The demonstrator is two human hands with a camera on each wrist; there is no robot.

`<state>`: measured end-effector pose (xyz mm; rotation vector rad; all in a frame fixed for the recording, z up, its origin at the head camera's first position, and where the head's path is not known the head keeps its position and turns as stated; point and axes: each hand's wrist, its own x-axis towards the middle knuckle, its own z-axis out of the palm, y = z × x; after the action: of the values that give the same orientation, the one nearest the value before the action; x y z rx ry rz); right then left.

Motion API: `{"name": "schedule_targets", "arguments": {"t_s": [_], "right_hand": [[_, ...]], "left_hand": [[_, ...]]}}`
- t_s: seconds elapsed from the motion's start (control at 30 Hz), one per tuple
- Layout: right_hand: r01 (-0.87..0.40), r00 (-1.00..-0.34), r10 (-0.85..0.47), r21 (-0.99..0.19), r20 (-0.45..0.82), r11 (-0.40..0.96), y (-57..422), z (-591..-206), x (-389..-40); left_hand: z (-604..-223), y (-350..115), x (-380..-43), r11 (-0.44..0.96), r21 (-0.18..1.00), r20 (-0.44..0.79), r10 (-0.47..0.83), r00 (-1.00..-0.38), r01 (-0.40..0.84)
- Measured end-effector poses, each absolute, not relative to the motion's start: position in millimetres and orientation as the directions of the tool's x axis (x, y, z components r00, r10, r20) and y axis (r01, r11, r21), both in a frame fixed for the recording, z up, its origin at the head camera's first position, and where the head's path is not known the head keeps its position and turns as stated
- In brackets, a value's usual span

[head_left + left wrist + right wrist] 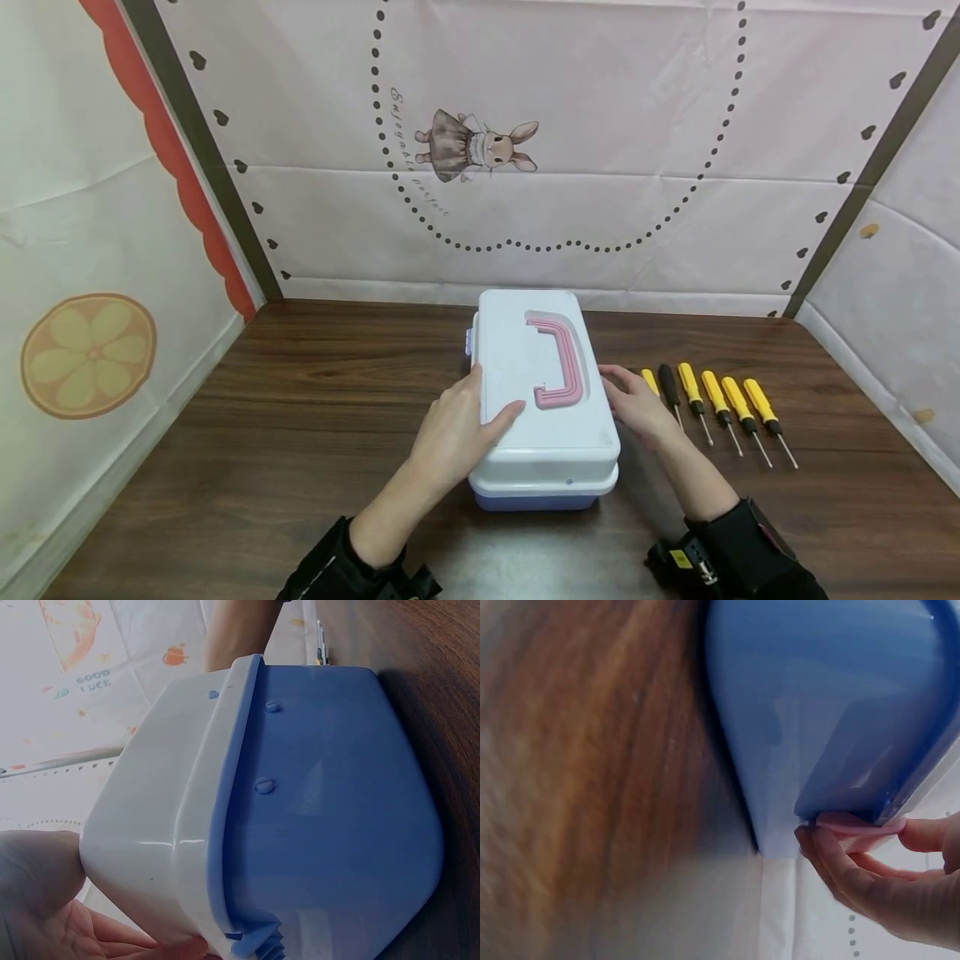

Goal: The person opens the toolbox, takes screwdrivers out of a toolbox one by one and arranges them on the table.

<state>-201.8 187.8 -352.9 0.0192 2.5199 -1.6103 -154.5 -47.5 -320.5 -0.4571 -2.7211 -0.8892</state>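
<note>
A plastic toolbox [540, 433] with a white lid and blue base stands lid down on the dark wooden table, a pink handle [564, 367] folded flat on top. My left hand [453, 433] holds its left side, thumb over the lid and fingers along the side wall. On the far side, my right hand [637, 404] has fingers and thumb around a pink latch [851, 823], which the right wrist view shows against the blue base. The head view hides those fingertips. On the left side a blue latch [468, 342] shows.
Several yellow-handled screwdrivers [738, 404] and one black-handled screwdriver [667, 383] lie in a row right of the toolbox. The wooden table [337, 400] meets printed cloth walls [630, 150] at the back and both sides.
</note>
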Motion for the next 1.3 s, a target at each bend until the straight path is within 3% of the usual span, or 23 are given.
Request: {"name": "schedule_targets", "arguments": {"t_s": [0.1,0.2,0.4,0.53,0.73,0.9,1.13,1.3], "right_hand": [[0.022,-0.994,-0.084,-0.89,-0.068,0.455,188,-348,-205],[-0.083,-0.995,-0.092,-0.868,0.043,0.49,187,-341,-211],[-0.365,-0.928,-0.19,-0.677,0.32,0.64,184,-325,-232],[-0.509,-0.852,-0.318,-0.519,0.416,0.687,184,-320,-247],[-0.587,-0.81,-0.501,-0.428,0.305,0.688,180,-314,-269],[-0.597,-0.798,-0.568,-0.389,0.201,0.701,179,-312,-283],[-0.611,-0.789,-0.573,-0.377,0.223,0.696,185,-312,-288],[-0.629,-0.777,-0.573,-0.369,0.261,0.684,191,-316,-284]], "left_hand": [[-322,-45,-151,0.779,0.484,0.355,0.241,-0.903,0.399],[-322,-39,-143,0.778,0.394,0.425,0.318,-0.847,0.49],[-329,-20,-123,0.686,0.169,0.54,0.537,-0.649,0.708],[-339,-8,-112,0.637,0.056,0.565,0.615,-0.551,0.769],[-349,-2,-109,0.678,-0.037,0.56,0.622,-0.546,0.734],[-351,-1,-109,0.692,-0.082,0.537,0.637,-0.553,0.717],[-346,1,-107,0.718,-0.084,0.533,0.618,-0.578,0.69],[-341,1,-102,0.755,-0.122,0.596,0.575,-0.561,0.644]]}}
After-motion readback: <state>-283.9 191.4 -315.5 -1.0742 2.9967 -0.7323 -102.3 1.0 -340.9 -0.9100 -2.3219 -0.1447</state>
